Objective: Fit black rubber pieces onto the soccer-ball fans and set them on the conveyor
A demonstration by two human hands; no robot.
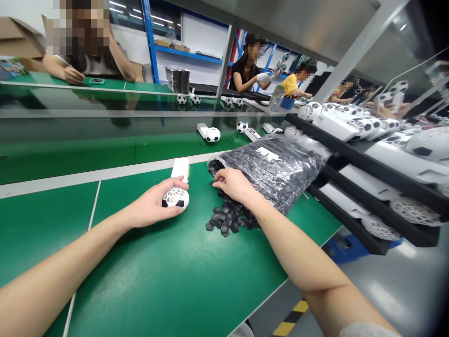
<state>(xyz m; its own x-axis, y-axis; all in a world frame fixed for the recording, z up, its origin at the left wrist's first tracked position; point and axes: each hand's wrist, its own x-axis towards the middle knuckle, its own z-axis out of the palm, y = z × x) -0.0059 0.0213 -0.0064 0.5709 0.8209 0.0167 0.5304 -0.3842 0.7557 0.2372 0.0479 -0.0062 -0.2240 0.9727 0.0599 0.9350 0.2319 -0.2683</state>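
Note:
My left hand (157, 199) is wrapped round the football-patterned head of a white plastic device (180, 169), whose flat white handle points away from me on the green table. A few black patches show on its white lattice head. My right hand (234, 183) has its thumb and fingers pinched together above a pile of small black pentagon pieces (226, 217); what sits between the fingertips is too small to be sure of. Right behind that hand lies a clear plastic bag (280, 164) full of the same black pieces, its mouth facing left.
Black racks (379, 187) at the right carry several white football-headed devices. Past the table edge runs a green conveyor (157, 145) with more devices (212, 135) on it. Several people sit across the line, one with a white glove (263, 78). A phone (97, 81) lies at the far left.

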